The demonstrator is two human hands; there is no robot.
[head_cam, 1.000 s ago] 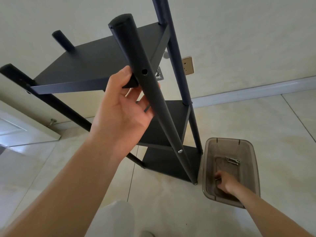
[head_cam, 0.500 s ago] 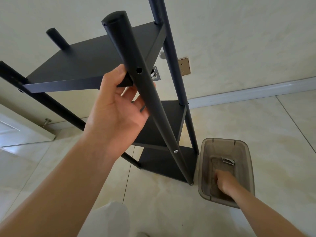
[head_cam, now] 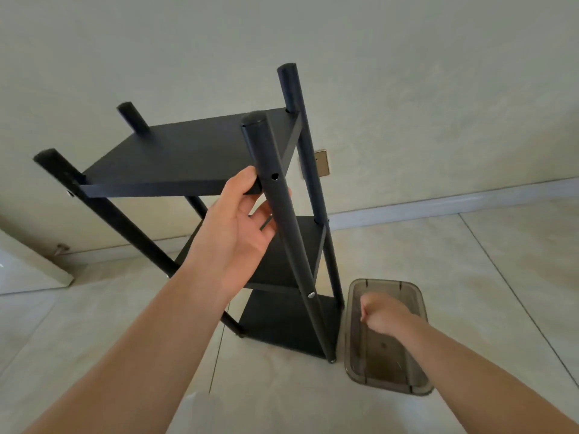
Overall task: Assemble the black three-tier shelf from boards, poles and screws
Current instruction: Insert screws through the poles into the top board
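While the shelf (head_cam: 219,158) stands on the floor (head_cam: 438,261) close to the wall (head_cam: 407,89), I see my left hand (head_cam: 238,233) wrapped round its near right pole (head_cam: 282,220), just under the top board (head_cam: 194,151). That grip is clamped on the pole: the thumb lies against the board's front corner and the fingers curl behind the tube. An open screw hole (head_cam: 274,176) shows in the pole just above my fingers, level with the board's edge. Lower down the same pole a silver screw (head_cam: 311,295) sits at the middle board (head_cam: 282,255). The bottom board (head_cam: 282,324) rests near the floor, and all four poles rise past the top board.

My right hand (head_cam: 383,314) hangs over the bin (head_cam: 416,388), a smoky clear tub on the floor just beside the shelf's right foot. The fingers are curled into a loose fist, but the hand is blurred and I cannot tell whether that grip holds anything or is simply closed. A small dark speck lies on the bin's bottom, too small to name.

A brass-coloured wall plate (head_cam: 321,162) shows behind the far right pole, and a pale baseboard (head_cam: 454,203) runs along the wall's foot.
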